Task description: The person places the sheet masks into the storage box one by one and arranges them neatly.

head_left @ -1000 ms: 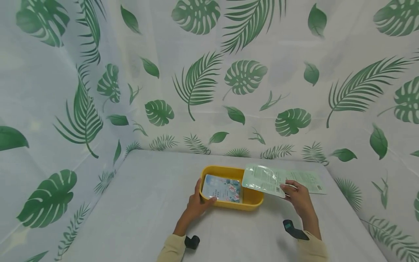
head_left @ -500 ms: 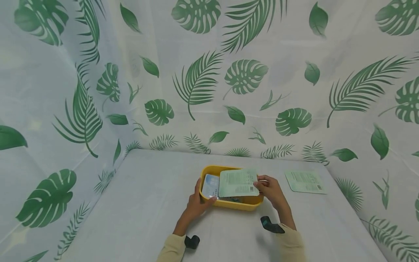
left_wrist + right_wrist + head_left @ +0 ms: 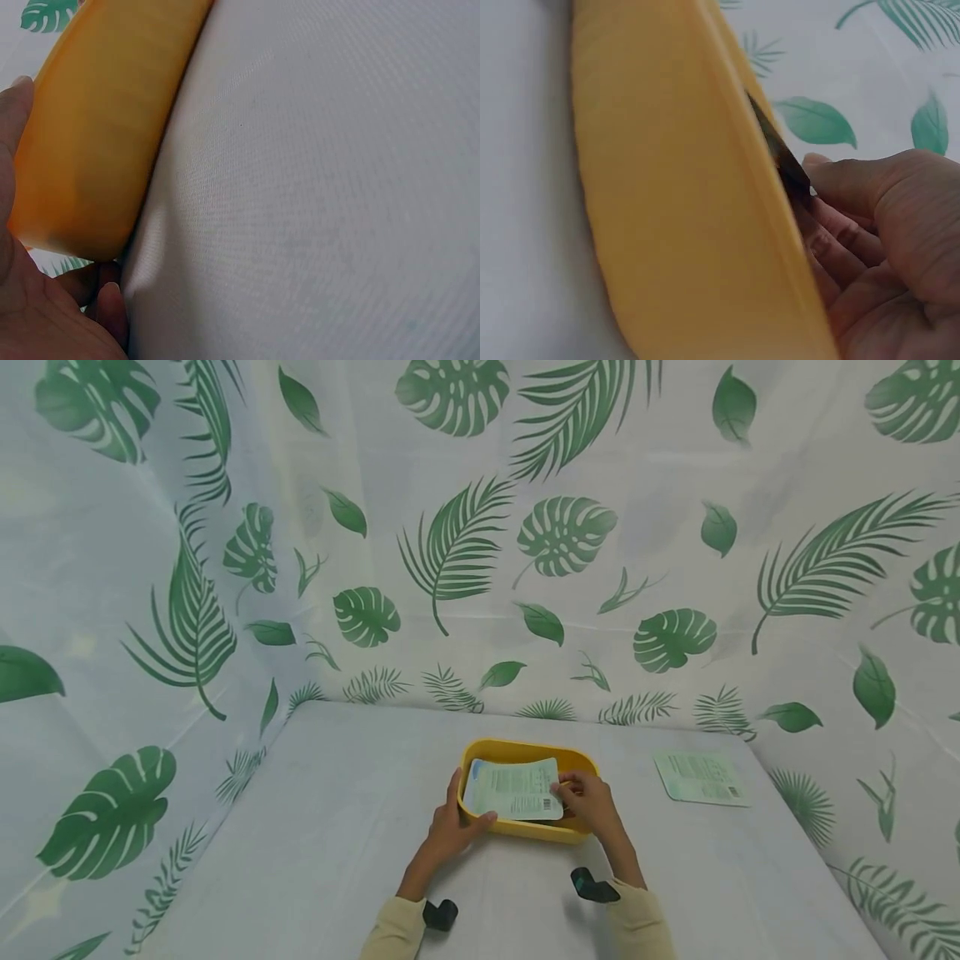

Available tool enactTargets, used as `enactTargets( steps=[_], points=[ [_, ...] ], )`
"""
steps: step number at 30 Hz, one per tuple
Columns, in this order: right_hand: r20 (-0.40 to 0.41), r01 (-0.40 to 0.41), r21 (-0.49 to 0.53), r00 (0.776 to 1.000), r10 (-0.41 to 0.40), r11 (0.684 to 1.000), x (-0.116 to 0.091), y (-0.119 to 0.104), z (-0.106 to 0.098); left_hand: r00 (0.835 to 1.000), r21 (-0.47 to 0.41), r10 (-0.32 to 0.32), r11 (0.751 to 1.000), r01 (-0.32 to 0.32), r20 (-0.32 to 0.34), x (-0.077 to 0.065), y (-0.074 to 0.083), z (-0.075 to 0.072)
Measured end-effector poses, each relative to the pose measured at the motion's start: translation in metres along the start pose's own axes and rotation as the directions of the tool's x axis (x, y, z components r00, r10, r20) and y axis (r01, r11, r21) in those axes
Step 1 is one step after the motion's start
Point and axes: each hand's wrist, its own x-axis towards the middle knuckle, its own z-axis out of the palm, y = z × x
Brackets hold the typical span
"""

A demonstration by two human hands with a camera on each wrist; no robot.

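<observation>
My left hand [image 3: 448,828] grips the left end of a yellow plastic tray [image 3: 528,832], its thumb over the front rim. The left wrist view shows this hand [image 3: 37,307] around the tray's end [image 3: 97,135]. With my right hand [image 3: 596,810] I pinch the right edge of a flat pale green sachet [image 3: 513,789], which lies inside the tray. Under it, only a sliver of a blue packet [image 3: 471,787] shows at the left. In the right wrist view, thumb and fingers of the hand [image 3: 900,225] hold the sachet's dark corner [image 3: 787,161] behind the tray wall [image 3: 675,180].
A second pale green sachet [image 3: 701,778] lies on the white table [image 3: 337,827], to the right of the tray. White cloth walls [image 3: 465,677] with green leaf prints stand behind the table and along its sides.
My right hand has carried the green sachet leftward and down into the tray, over the blue floral packet. The left hand has stayed on the tray. The second sachet has not moved.
</observation>
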Motion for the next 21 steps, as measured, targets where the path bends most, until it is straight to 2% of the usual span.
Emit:
enactTargets(
  steps=[3, 8, 17, 21],
  points=[
    [-0.023, 0.021, -0.089, 0.999, -0.023, 0.996, -0.002, 0.000, 0.004, 1.000, 0.000, 0.001, 1.000, -0.001, 0.002, -0.001, 0.000, 0.001],
    [-0.022, 0.052, -0.246, 0.998, -0.060, 0.968, 0.000, 0.000, 0.010, 1.000, -0.007, 0.008, 1.000, -0.008, -0.001, -0.001, 0.001, 0.000],
    [-0.002, 0.027, -0.345, 1.000, -0.029, 0.938, -0.003, -0.002, 0.019, 1.000, -0.002, -0.008, 1.000, 0.008, 0.008, 0.000, 0.000, 0.001],
    [0.013, 0.022, -0.343, 1.000, -0.018, 0.939, -0.002, -0.004, 0.020, 1.000, 0.001, -0.011, 1.000, 0.011, -0.001, 0.000, 0.000, 0.001]
  ],
)
